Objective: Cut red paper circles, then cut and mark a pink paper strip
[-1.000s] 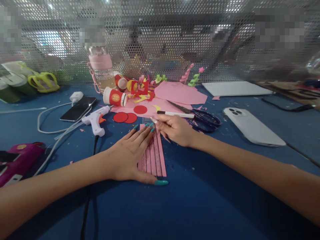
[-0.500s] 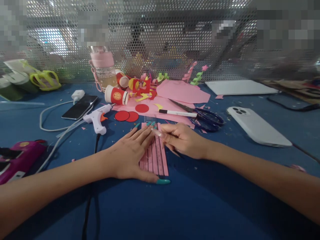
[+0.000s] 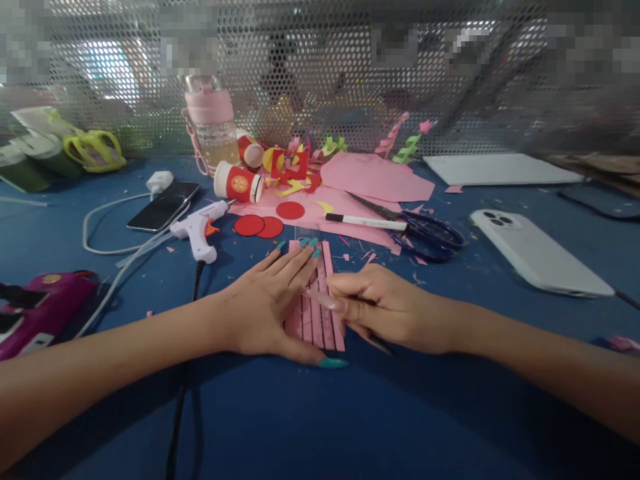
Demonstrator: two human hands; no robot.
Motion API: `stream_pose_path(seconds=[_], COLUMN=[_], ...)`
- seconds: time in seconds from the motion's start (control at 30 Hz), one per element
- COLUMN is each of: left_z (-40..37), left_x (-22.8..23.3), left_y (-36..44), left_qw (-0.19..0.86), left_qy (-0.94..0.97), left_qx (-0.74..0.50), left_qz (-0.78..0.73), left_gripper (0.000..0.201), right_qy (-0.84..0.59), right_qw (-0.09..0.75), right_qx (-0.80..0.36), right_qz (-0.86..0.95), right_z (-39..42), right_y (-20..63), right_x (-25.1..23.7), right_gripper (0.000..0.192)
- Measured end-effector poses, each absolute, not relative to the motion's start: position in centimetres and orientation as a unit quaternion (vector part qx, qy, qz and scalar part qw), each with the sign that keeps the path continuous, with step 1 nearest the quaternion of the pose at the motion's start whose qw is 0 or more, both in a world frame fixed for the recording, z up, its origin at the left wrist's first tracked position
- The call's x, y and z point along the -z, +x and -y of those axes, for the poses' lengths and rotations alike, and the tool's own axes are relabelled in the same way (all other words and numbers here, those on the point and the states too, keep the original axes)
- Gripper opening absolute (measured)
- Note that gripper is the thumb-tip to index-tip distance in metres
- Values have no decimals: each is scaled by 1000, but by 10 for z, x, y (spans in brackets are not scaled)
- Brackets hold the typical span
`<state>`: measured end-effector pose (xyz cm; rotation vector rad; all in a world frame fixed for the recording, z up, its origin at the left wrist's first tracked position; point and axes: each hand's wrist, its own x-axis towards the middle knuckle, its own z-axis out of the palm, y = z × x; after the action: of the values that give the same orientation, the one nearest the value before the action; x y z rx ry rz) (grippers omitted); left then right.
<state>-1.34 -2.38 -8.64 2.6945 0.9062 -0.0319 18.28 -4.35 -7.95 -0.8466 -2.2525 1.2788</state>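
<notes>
Pink paper strips [image 3: 320, 313] half hidden under left hand [image 3: 265, 303], right hand [image 3: 385, 307] tool unclear

matt pink paper strips [image 3: 316, 313]; glossy white plastic glue gun [image 3: 200, 230]

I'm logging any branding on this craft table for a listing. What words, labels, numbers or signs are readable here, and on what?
None can be read.
Red paper cup: round yellow emblem, too blurred to read.
Magenta case: yellow badge, too small to read.
Pink ruled paper under the left hand: black lines only, no text.
</notes>
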Motion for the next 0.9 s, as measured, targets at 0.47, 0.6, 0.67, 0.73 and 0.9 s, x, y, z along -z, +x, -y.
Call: stream_pose_path(seconds=[0.47, 0.6, 0.67, 0.73, 0.9], left_z=[22, 22, 23, 23, 24], left_x=[87, 87, 87, 87, 87], left_y=[-14, -14, -14, -14, -14], left_qw=[114, 107, 111, 120, 143], left_qy=[943, 944, 944, 943, 941], left_qx=[39, 42, 33, 19, 13], left_qz=[-309, -308, -309, -309, -307], left_gripper=[104, 107, 107, 108, 111], right_qy=[-219, -211, -211, -240, -364], right_qw=[116, 88, 84, 124, 272], right_qx=[-506, -543, -561, -564, -512], right_qz=[827, 808, 796, 780, 729], right_z=[58, 58, 57, 53, 38], right_y=[177, 179, 182, 185, 190], right_x=[66, 68, 69, 71, 76], right_gripper=[41, 44, 45, 46, 40])
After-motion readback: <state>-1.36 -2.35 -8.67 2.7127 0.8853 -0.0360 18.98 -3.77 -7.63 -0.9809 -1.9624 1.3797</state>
